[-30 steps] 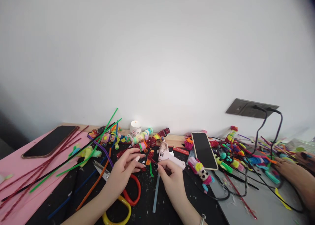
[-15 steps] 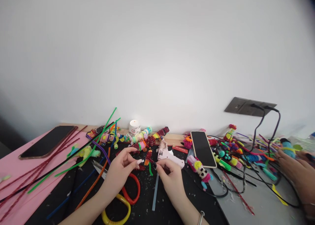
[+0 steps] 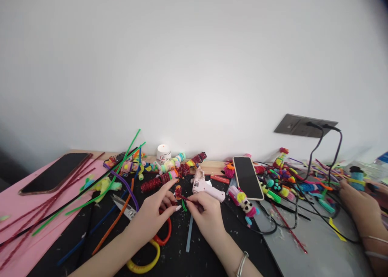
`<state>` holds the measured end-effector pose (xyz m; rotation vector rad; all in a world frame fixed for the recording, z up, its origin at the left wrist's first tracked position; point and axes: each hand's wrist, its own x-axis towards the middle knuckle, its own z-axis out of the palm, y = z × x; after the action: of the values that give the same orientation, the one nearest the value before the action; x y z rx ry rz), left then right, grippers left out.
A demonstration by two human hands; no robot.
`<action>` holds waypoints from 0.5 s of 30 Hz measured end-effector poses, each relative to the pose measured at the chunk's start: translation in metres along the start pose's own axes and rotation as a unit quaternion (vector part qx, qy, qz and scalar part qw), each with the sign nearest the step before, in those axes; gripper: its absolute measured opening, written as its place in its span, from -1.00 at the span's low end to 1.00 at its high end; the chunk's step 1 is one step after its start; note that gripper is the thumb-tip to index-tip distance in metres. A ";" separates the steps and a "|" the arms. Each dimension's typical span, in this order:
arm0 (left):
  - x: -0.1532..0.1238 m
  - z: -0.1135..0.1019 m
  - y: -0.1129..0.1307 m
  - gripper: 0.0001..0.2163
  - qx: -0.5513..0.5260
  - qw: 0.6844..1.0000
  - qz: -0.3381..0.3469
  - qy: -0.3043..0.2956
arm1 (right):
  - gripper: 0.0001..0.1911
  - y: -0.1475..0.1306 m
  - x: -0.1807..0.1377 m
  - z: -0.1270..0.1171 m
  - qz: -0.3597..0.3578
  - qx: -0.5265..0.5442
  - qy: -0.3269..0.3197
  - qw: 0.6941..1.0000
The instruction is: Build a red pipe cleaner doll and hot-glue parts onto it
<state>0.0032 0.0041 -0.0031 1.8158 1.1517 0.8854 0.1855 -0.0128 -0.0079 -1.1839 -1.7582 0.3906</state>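
Observation:
My right hand (image 3: 206, 214) pinches a short dark red pipe cleaner (image 3: 183, 197) between thumb and fingertips. That piece reaches left to a small orange-red curled bit (image 3: 178, 191), and a short green pipe cleaner (image 3: 184, 206) hangs just below. Close by on the left, my left hand (image 3: 159, 208) has thumb and forefinger apart, the other fingers curled, with nothing visible in it. Under my left wrist lie scissors (image 3: 145, 265) with red and yellow handles, partly covered. A pale pink glue gun (image 3: 209, 190) rests behind my right hand, and a translucent glue stick (image 3: 189, 234) lies between my forearms.
Long pipe cleaners (image 3: 115, 224) cross the left side over a pink sheet (image 3: 18, 216). Phones lie left (image 3: 56, 174) and right (image 3: 247, 178). A paper cup (image 3: 163, 152) stands by the wall. Cables (image 3: 332, 164) trail at right, where another person's hand (image 3: 359, 204) holds a blue figure.
My left thumb and forefinger have spread wider apart. My right hand has shifted slightly left with the red pipe cleaner. The whole view has moved a little.

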 end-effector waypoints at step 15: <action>-0.002 -0.001 -0.006 -0.65 0.062 0.996 0.034 0.054 | -0.88 -0.012 -0.007 0.008 0.040 0.014 -0.020 0.999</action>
<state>-0.0001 0.0043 -0.0079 1.9369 1.2434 0.9802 0.1733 -0.0226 -0.0072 -1.2372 -1.7380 0.4884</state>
